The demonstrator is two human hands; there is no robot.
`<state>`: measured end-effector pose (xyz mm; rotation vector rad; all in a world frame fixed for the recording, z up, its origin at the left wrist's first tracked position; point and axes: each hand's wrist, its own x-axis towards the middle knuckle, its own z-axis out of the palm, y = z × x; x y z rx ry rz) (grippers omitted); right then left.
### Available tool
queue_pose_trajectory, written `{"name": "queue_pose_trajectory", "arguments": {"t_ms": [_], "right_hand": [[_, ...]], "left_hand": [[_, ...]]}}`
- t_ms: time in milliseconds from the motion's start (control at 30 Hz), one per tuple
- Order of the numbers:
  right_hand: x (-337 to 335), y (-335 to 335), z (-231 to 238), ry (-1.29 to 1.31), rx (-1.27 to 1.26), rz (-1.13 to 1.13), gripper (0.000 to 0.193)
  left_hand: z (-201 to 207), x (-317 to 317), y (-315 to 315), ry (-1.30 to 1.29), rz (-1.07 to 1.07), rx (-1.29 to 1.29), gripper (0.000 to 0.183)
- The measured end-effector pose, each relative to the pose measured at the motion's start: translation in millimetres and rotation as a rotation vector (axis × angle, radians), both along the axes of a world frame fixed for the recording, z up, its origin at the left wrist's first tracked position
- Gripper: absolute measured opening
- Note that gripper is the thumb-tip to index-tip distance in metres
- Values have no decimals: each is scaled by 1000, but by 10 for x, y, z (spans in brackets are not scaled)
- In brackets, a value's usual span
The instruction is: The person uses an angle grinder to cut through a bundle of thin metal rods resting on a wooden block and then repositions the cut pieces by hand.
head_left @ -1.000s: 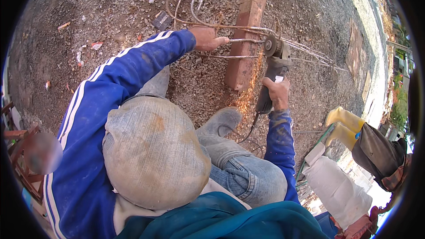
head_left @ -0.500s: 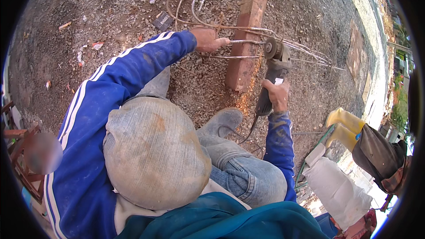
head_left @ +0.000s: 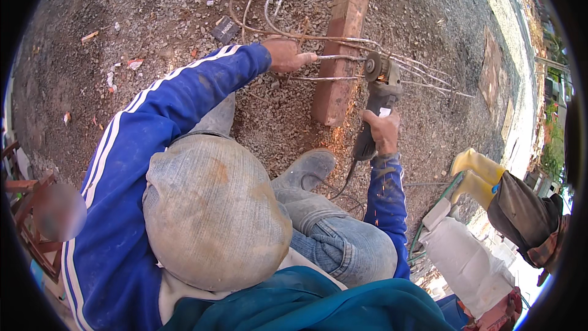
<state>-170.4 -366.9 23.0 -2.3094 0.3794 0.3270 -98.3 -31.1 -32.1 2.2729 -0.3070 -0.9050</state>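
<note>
My right hand [head_left: 383, 130] is wrapped around the body of a dark angle grinder [head_left: 364, 141]. The grinder's round disc [head_left: 372, 67] meets a thin metal rod [head_left: 340, 57] just right of a wooden beam [head_left: 334, 101]. Orange sparks [head_left: 339, 135] stream down from there toward my grey boot [head_left: 312, 165], and a few fly by my right sleeve. With my left hand [head_left: 286, 55] I grip that rod on the left side of the beam. Several bent rods [head_left: 429, 73] lie across the beam. The exact contact point is partly hidden by the disc.
The grinder's cord [head_left: 346, 184] runs down by my right leg. Gravel covers the ground. At right stands a person in yellow boots [head_left: 474, 171], beside a white sack [head_left: 462, 257]. A dark small box [head_left: 225, 29] lies beyond my left forearm; a flat board [head_left: 492, 70] lies far right.
The grinder has shifted very slightly left, and the rods' right ends moved a little. Sparks now also show over my right sleeve. Both hands keep their grip.
</note>
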Motion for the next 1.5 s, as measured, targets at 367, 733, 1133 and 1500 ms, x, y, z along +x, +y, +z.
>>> {"name": "queue_pose_trajectory", "arguments": {"t_ms": [367, 733, 1133, 1500], "right_hand": [[-526, -15, 156, 122, 232, -147, 31], [-649, -305, 383, 83, 363, -339, 41], [-1081, -898, 620, -125, 468, -655, 22], [-1085, -960, 484, -97, 551, -716, 24]], "left_hand": [[48, -225, 250, -99, 44, -130, 68], [800, -46, -24, -983, -42, -286, 24], [562, 919, -1575, -508, -418, -323, 54], [689, 1342, -1612, -737, -298, -294, 42]]}}
